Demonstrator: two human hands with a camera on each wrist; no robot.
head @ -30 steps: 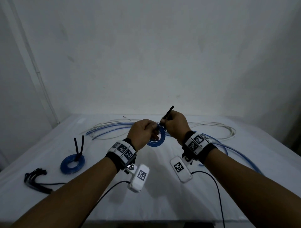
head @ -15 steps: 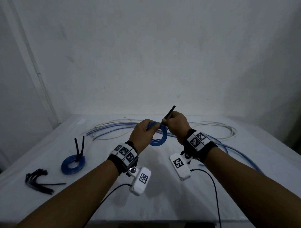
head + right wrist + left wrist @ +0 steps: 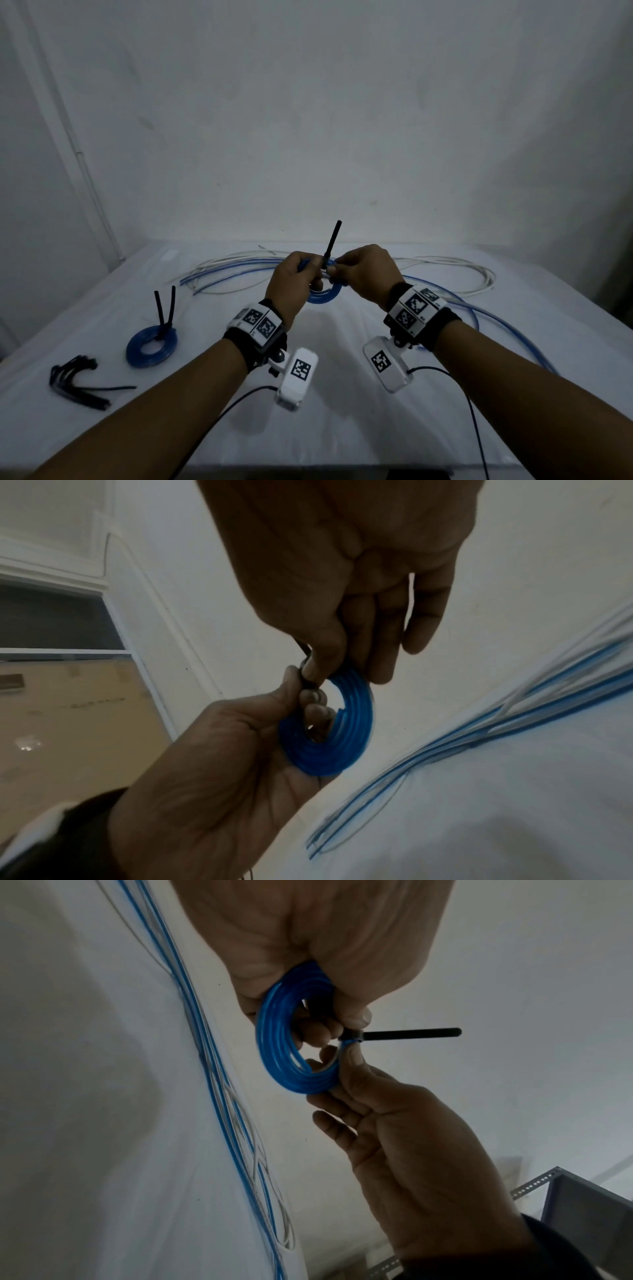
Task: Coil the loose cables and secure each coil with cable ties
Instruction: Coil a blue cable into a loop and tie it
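I hold a small blue cable coil (image 3: 324, 296) above the table. My left hand (image 3: 310, 274) grips the coil's top edge, fingers curled through its hole, as the left wrist view shows on the coil (image 3: 291, 1053). A black cable tie (image 3: 331, 243) wraps the coil, and its tail (image 3: 409, 1033) stands nearly upright. My right hand (image 3: 337, 272) pinches the tie at its head between thumb and forefinger (image 3: 318, 666), with the other fingers loose beside the coil (image 3: 346, 731). A tied blue coil (image 3: 151, 346) lies on the table at left.
A bundle of spare black cable ties (image 3: 77, 380) lies at the near left. Loose blue and white cables (image 3: 236, 270) stretch across the back of the white table (image 3: 342, 428) and loop round to the right (image 3: 479, 310). A wall stands close behind.
The tie's tail has swung from leaning right to nearly upright. Both hands have drawn closer together over the coil, which has tipped a little.
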